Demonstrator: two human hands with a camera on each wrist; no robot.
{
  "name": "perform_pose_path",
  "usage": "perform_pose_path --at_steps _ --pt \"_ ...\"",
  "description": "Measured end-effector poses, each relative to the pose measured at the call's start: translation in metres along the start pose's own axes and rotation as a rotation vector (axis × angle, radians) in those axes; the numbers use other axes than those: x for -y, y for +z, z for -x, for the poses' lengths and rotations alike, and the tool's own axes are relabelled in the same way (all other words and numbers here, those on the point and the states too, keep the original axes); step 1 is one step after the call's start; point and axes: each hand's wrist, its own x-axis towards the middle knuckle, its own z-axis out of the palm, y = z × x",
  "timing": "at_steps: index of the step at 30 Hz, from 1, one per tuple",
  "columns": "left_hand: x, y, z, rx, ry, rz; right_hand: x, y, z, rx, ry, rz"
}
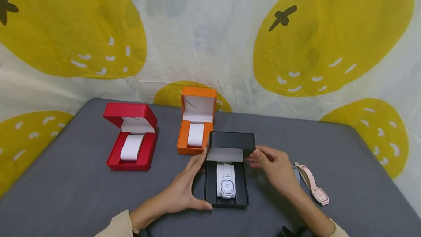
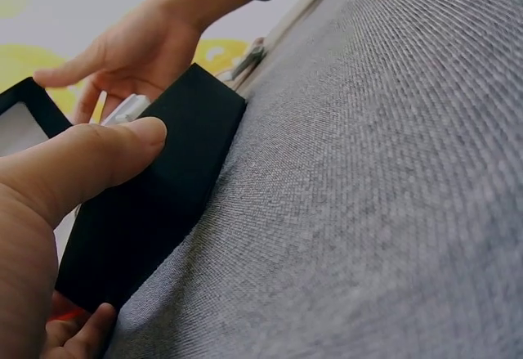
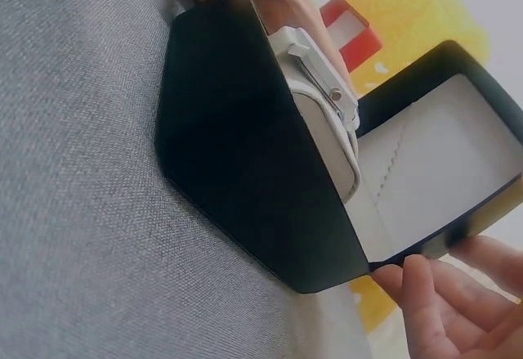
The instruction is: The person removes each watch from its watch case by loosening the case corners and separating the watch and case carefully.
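Observation:
A black watch box [image 1: 227, 204] stands with its lid [image 1: 231, 140] raised. Inside, a white watch [image 1: 227, 185] is wrapped round a white cushion, its dial facing up. My left hand [image 1: 179, 193] grips the box from the left, thumb at the front corner and fingers toward the back. In the left wrist view the thumb [image 2: 122, 150] presses on the black front wall. At the lid's right side, my right hand [image 1: 274, 167] holds the edge between thumb and fingers. The right wrist view shows those fingers [image 3: 458, 302] at the lid's lower edge near the hinge.
Behind the black box stands an open orange watch box [image 1: 184, 142] with a white cushion. An open red watch box [image 1: 113, 162] is to the left. Right of my right hand lies a pink watch [image 1: 319, 195], beside a partly hidden blue-grey item [image 1: 296, 175]. A patterned cloth [image 1: 204, 46] hangs behind the grey table [image 1: 82, 193].

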Motion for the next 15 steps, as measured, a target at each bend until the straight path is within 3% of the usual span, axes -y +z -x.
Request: perform_pose_path --at_steps 10,15 --pt "-0.002 -0.0018 -0.0007 -0.001 -0.012 -0.021 0.0046 0.0039 -0.0016 -0.047 0.032 0.078" --pt "-0.0028 -0.002 0.0004 0.009 -0.022 -0.002 0.0047 0.005 -0.0007 -0.053 0.061 0.063"
